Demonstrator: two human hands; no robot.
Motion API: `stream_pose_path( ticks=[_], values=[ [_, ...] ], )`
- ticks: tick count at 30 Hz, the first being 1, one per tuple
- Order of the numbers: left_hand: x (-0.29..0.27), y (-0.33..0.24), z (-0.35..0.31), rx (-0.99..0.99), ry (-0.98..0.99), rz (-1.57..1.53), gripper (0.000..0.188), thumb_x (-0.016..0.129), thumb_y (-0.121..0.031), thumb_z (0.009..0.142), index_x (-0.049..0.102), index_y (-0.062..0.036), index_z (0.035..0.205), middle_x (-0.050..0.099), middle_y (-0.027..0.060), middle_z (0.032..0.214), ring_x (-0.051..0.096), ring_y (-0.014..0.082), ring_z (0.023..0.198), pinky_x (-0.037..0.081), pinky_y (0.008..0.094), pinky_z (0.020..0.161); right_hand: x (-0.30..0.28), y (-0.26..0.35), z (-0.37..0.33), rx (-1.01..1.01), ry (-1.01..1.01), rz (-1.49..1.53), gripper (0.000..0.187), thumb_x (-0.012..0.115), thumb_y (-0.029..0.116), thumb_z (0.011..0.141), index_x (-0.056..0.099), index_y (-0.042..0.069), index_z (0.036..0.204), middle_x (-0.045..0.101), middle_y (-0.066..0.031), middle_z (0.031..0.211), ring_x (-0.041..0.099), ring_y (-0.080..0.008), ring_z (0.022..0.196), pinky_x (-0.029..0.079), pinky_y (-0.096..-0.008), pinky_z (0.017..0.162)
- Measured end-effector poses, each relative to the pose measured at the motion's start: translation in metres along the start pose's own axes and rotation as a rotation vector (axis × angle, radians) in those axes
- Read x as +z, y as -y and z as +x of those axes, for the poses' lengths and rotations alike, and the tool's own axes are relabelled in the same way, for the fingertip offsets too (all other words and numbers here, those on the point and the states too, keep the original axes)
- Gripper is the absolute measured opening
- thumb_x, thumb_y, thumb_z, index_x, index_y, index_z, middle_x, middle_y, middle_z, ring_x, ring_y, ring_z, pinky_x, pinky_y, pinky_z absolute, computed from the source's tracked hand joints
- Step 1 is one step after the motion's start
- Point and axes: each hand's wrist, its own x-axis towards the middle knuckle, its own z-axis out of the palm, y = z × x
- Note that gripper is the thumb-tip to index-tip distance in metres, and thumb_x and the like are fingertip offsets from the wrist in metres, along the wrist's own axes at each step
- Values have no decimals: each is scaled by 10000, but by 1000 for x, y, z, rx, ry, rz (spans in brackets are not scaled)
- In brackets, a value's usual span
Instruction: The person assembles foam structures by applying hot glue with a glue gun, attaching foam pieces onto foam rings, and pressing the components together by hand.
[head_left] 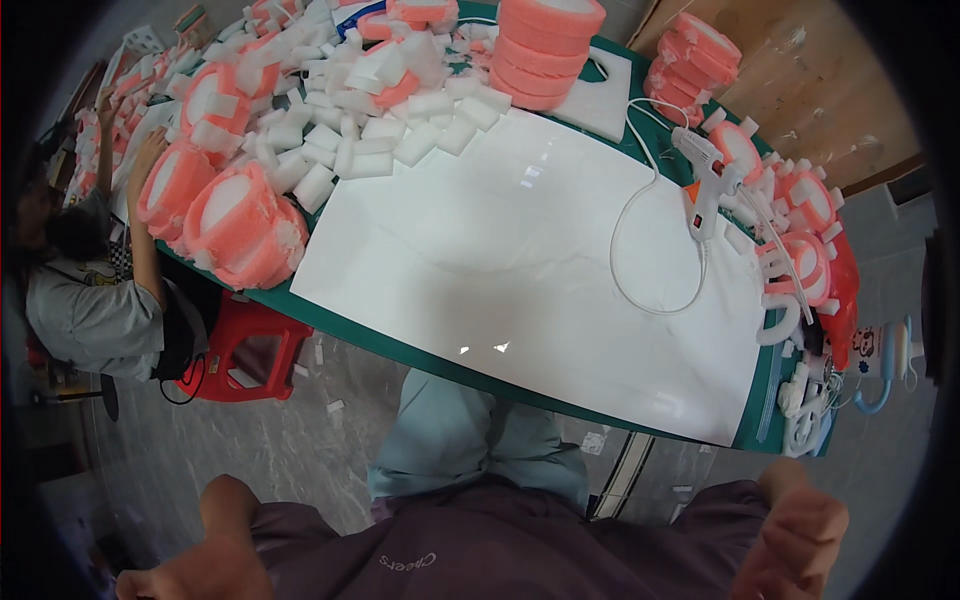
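Both my arms are bent and raised close beside my body, away from the table. My left hand point(200, 572) is at the lower left edge, partly cut off, so its fingers hardly show. At the lower right is my right hand point(805, 530), seen at a steep angle; how its fingers lie is unclear. Neither hand touches anything on the table. In front of me lies a glossy white board point(450, 250) on a green table mat point(400, 347). A white glue gun point(703, 185) with an orange trigger rests on the board's right side, its white cord looping below it.
Pink-edged round foam pieces point(245, 225) and white foam blocks point(365, 160) crowd the far left. A pink foam stack point(545, 50) stands at the back; more pink pieces point(805, 200) line the right. A co-worker point(95, 310) sits left, near a red stool point(245, 345).
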Motion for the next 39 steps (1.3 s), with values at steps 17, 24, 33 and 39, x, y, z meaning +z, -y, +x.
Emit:
stream_pose_path(
  ticks=[17,24,33,39],
  values=[
    [-29,-48,-47,-754,642,-1172,377,341,-398,793,587,-257,546,438,-104,722,338,121,902,132,408,960,20,3,16,-207,90,-589,315,478,205,825,472,24,1082,390,-178,1101,527,-221,769,436,-171,428],
    [-41,-41,-55,-668,795,-1119,397,300,-398,839,611,-282,621,478,-94,762,346,120,886,145,403,958,-12,39,-23,476,346,-222,259,533,84,762,518,4,1008,477,-191,997,491,-196,663,437,-326,627],
    [10,-15,-110,-612,1287,-306,467,636,-165,671,463,-72,1095,424,141,1173,412,244,1054,253,376,882,52,-33,-60,13,-294,-593,216,400,187,792,460,-16,834,441,-175,848,509,-298,572,380,-357,417],
    [4,6,-170,-826,1437,-157,474,593,-223,729,432,-91,1155,511,87,1078,479,217,983,239,392,898,83,-33,-83,414,-71,-365,163,515,56,628,584,-16,757,523,-215,940,508,-205,552,434,-275,512]
  ],
)
